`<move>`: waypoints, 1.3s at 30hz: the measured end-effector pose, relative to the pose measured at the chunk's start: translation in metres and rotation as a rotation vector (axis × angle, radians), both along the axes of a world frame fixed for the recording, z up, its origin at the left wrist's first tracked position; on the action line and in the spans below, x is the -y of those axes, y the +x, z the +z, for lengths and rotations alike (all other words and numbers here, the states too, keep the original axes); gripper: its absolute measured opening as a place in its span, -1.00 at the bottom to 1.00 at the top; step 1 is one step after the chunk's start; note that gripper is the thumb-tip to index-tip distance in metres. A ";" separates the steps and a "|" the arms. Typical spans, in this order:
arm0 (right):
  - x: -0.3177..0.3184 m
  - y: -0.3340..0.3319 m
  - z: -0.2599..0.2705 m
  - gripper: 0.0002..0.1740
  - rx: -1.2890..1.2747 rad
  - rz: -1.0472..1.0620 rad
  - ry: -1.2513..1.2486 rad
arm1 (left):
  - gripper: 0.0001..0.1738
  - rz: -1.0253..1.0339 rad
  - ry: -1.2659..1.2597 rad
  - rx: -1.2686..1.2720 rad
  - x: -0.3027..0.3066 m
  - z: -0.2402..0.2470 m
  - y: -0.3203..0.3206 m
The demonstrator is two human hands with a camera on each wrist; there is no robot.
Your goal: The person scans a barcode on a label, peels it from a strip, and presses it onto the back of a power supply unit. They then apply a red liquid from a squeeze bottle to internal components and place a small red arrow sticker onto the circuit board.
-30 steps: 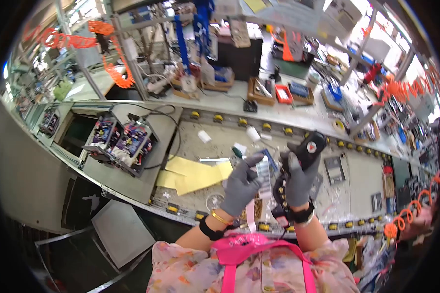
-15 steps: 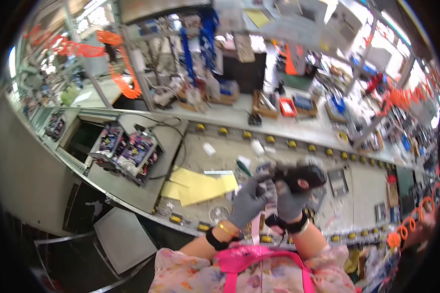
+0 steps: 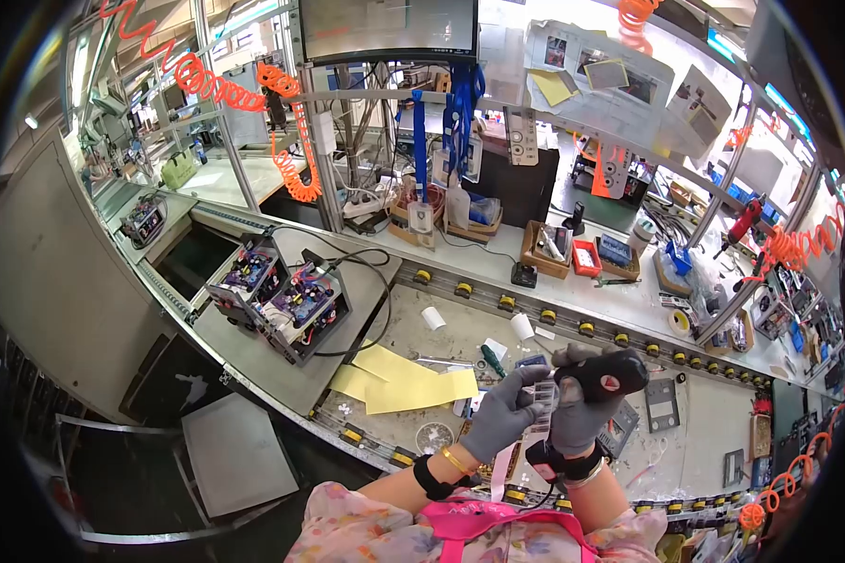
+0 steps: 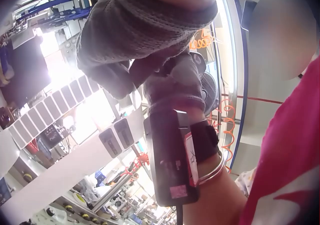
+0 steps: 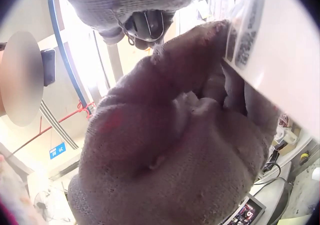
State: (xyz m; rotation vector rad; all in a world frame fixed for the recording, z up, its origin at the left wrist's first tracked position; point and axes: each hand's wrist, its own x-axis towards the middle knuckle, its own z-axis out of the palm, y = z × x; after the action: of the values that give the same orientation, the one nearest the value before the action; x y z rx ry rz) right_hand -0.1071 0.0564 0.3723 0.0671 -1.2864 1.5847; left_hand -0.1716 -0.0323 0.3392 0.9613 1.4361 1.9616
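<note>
My gloved left hand [image 3: 498, 422] pinches a white label strip [image 3: 543, 405] between thumb and fingers at the middle of the bench. Dark rectangular labels show along the strip [image 4: 55, 104] in the left wrist view. Close beside it, my gloved right hand [image 3: 577, 424] grips a black barcode scanner [image 3: 618, 375], its rounded head with a red mark pointing away to the right. The scanner's handle [image 4: 171, 167] extends down past the right wrist, with a cable at its end. In the right wrist view the left hand [image 5: 165, 135] fills the middle, the strip at its fingertips.
Yellow sheets [image 3: 413, 385] and a green-handled tool [image 3: 492, 360] lie left of the hands. Further left stands an open metal unit [image 3: 296, 305] with circuit boards and a black cable. Rollers [image 3: 507, 303] line the bench; small boxes [image 3: 546, 249] stand behind. A monitor [image 3: 390, 28] hangs above.
The head view has tilted up, bringing the monitor in. My right hand has turned the scanner from upright to sideways, its head now to the right. The left hand is closer to the right.
</note>
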 end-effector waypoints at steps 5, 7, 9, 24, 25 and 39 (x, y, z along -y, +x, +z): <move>0.003 -0.003 0.001 -0.25 0.006 -0.077 -0.001 | -0.43 -0.007 -0.053 0.005 0.004 0.000 -0.002; 0.007 -0.002 0.001 -0.24 0.019 -0.072 -0.001 | -0.43 -0.043 -0.057 0.014 0.002 -0.010 -0.001; 0.008 -0.002 0.002 -0.24 0.006 -0.070 0.012 | -0.44 -0.032 -0.003 0.027 0.000 -0.013 -0.001; -0.001 0.008 -0.001 -0.30 0.127 -0.178 -0.064 | -0.46 0.020 0.080 0.116 0.006 -0.011 -0.005; -0.002 0.009 -0.001 -0.31 0.162 -0.201 -0.086 | -0.47 0.029 0.082 0.112 0.008 -0.009 -0.006; -0.003 0.017 0.004 -0.28 0.397 -0.214 -0.048 | -0.58 0.055 0.183 0.143 0.014 -0.009 -0.017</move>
State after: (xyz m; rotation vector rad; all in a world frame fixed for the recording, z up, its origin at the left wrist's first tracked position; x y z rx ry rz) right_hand -0.0899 0.0589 0.3765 -0.4210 -1.5004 1.4866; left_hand -0.1887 -0.0463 0.3302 0.8469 1.2336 2.1845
